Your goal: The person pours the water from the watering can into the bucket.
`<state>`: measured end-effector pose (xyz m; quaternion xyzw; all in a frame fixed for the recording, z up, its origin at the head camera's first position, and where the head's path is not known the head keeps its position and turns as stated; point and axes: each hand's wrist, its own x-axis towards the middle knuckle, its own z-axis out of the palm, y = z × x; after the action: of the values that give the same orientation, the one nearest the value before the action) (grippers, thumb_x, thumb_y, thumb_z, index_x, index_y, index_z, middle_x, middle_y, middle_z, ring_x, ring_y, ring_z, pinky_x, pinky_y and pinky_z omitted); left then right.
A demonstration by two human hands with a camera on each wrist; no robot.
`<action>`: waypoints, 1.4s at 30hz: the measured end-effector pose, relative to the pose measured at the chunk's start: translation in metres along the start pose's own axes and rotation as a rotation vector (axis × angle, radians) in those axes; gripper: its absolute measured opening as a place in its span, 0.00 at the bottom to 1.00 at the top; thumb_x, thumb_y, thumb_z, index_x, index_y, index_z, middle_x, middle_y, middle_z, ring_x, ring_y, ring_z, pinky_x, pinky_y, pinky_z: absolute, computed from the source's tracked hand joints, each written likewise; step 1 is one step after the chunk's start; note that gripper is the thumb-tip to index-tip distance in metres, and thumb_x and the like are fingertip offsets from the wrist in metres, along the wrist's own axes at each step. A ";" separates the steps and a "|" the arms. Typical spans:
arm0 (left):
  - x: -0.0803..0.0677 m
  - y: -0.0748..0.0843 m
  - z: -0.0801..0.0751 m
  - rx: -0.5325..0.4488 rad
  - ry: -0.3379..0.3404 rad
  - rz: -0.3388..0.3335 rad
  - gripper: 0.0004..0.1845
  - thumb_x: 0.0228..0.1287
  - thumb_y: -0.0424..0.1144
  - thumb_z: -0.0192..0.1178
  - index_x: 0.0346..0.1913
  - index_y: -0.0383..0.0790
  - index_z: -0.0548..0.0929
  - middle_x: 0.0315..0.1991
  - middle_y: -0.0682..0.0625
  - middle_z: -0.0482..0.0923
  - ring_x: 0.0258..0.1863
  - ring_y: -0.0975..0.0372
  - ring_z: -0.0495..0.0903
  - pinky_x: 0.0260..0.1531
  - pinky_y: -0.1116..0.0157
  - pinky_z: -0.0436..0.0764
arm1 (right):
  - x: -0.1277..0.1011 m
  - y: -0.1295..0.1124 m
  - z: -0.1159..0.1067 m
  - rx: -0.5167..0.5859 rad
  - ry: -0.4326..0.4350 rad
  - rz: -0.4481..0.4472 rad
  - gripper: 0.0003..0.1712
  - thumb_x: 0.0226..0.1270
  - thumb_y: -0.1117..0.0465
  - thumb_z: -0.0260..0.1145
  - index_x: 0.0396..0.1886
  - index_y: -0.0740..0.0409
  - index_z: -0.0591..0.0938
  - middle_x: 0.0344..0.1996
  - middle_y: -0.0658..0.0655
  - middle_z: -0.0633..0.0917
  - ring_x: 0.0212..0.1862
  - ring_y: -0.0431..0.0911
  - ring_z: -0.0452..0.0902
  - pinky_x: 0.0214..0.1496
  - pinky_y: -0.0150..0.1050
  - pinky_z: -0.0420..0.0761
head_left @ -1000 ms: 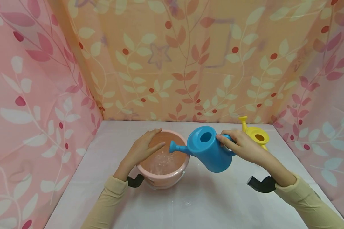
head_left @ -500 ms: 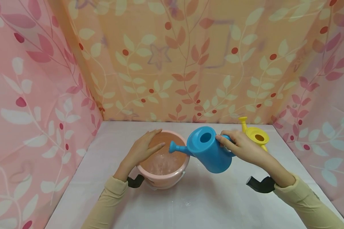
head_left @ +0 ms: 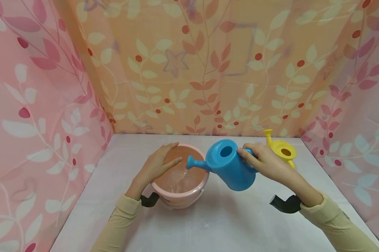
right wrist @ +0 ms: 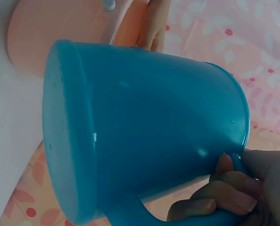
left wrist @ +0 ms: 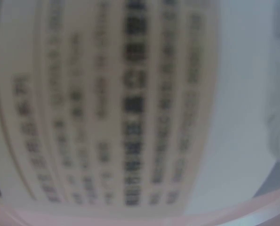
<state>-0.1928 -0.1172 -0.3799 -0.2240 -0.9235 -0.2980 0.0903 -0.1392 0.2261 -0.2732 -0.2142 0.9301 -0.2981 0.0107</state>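
Note:
My right hand (head_left: 261,160) grips the handle of a blue watering can (head_left: 230,171), which is tilted left and held off the table. Fingers curl round that handle in the right wrist view. From its spout head a thin stream of water (head_left: 184,174) falls into a pink bucket (head_left: 189,196), and the surface inside ripples. My left hand (head_left: 156,164) rests along the bucket's left rim, fingers fairly straight, thumb stretched over the opening. Filling the left wrist view is a blurred printed label (left wrist: 130,103) on the bucket's side.
A yellow watering can (head_left: 284,149) stands at the back right of the white-covered table (head_left: 240,224). Small wet marks (head_left: 205,223) show on the cover in front of the bucket. Patterned cloth (head_left: 177,87) walls in the back and both sides.
Water keeps falling from the spout, and the stream and ripples in the bucket look different. Both hands and the blue watering can stay almost where they were.

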 end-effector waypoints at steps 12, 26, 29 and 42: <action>0.000 0.000 0.001 0.001 -0.005 -0.011 0.37 0.60 0.66 0.49 0.68 0.52 0.63 0.66 0.51 0.65 0.67 0.49 0.60 0.61 0.45 0.63 | -0.002 -0.002 0.007 0.001 0.113 -0.026 0.15 0.69 0.51 0.56 0.26 0.55 0.76 0.21 0.50 0.79 0.31 0.45 0.77 0.39 0.52 0.82; -0.001 0.001 0.000 -0.009 -0.007 -0.013 0.37 0.60 0.66 0.50 0.68 0.52 0.63 0.66 0.51 0.65 0.67 0.49 0.61 0.62 0.45 0.63 | -0.003 -0.002 0.016 0.000 0.247 -0.014 0.14 0.65 0.51 0.61 0.31 0.58 0.75 0.29 0.57 0.84 0.32 0.51 0.81 0.37 0.56 0.81; -0.001 0.001 0.000 -0.005 -0.006 -0.012 0.37 0.60 0.66 0.50 0.68 0.52 0.63 0.66 0.51 0.65 0.67 0.50 0.61 0.62 0.46 0.63 | -0.003 -0.002 0.017 0.030 0.271 -0.014 0.13 0.64 0.52 0.62 0.32 0.59 0.76 0.30 0.58 0.84 0.35 0.52 0.81 0.39 0.57 0.80; 0.000 0.001 0.000 0.008 -0.006 -0.011 0.36 0.61 0.62 0.52 0.69 0.51 0.63 0.66 0.52 0.64 0.67 0.50 0.61 0.62 0.46 0.64 | -0.001 0.004 0.011 0.174 0.245 -0.032 0.16 0.59 0.53 0.67 0.40 0.61 0.77 0.38 0.59 0.84 0.42 0.55 0.81 0.44 0.58 0.78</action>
<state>-0.1926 -0.1164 -0.3791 -0.2196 -0.9262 -0.2942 0.0865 -0.1384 0.2236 -0.2849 -0.1892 0.8917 -0.4015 -0.0890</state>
